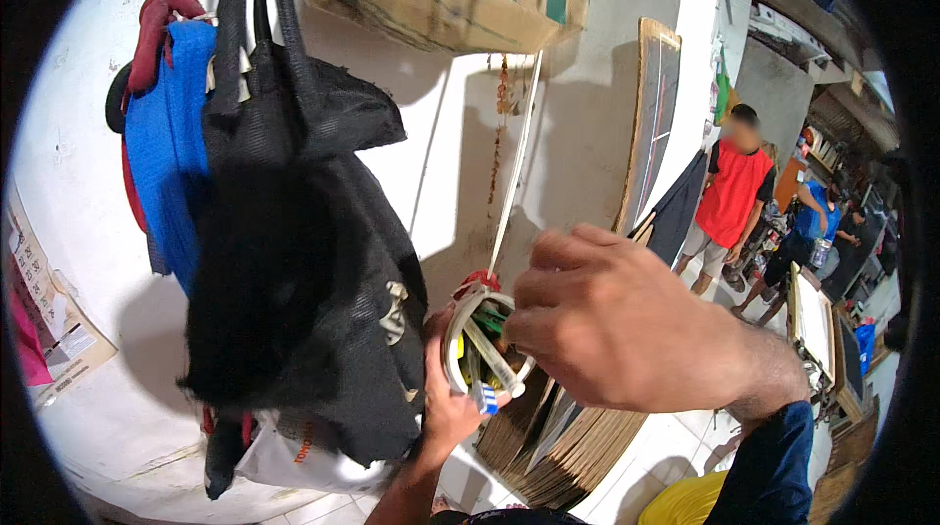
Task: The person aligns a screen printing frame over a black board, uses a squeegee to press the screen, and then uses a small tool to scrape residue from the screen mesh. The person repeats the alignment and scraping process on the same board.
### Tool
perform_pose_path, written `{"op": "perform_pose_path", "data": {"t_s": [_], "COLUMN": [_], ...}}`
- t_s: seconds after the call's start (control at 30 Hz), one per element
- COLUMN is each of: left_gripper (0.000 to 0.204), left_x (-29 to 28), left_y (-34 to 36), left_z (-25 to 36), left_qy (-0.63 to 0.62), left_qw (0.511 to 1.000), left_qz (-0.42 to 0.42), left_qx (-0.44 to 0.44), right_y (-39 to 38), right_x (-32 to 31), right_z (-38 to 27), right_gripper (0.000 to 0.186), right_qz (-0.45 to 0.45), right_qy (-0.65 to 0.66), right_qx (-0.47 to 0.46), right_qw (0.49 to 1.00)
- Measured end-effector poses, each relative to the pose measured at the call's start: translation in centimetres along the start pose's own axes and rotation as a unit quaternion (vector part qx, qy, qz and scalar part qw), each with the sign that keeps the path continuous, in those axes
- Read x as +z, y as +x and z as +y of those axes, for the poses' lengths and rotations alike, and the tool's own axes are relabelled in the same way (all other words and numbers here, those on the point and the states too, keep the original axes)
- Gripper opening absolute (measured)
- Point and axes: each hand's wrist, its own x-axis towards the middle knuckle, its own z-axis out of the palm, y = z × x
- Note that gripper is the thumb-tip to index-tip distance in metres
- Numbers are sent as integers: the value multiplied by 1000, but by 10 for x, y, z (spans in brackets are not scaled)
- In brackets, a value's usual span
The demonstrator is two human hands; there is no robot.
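Curling at the right rim of a white container (451,358), the right hand (627,319) is nearest; its fingertips are hidden, so I cannot tell whether it grips anything; the left hand (446,409) wraps the container's left side, partly closed around it; slim items poke toward the open mouth; a black hanging bag (377,261) crowds the left side, leaving little room; a cardboard stack (587,447) sits below; rightward, tiled floor (671,442) opens toward a person in red (736,194), well apart.
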Motion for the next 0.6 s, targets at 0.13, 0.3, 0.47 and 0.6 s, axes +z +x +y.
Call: {"op": "perform_pose_path", "data": {"t_s": [0.13, 0.3, 0.47, 0.6], "left_gripper": [125, 119, 113, 109], "left_x": [-20, -31, -32, -26], "left_y": [-16, -20, -19, -18], "left_z": [23, 32, 31, 29], "left_qy": [-21, -39, -91, -80], "left_qw": [1000, 999, 995, 996], "left_qz": [-15, -23, -41, -33], "left_qx": [-5, -1, -20, 2], "right_y": [10, -5, -5, -8], "right_x": [12, 14, 38, 41], "right_z": [-15, -38, -44, -38], "right_gripper": [20, 26, 30, 30], "right_qz": [-83, -81, -143, -98], "right_qy": [-69, -123, -141, -126], "right_qx": [-1, 31, 66, 66], "right_qw": [994, 989, 977, 985]}}
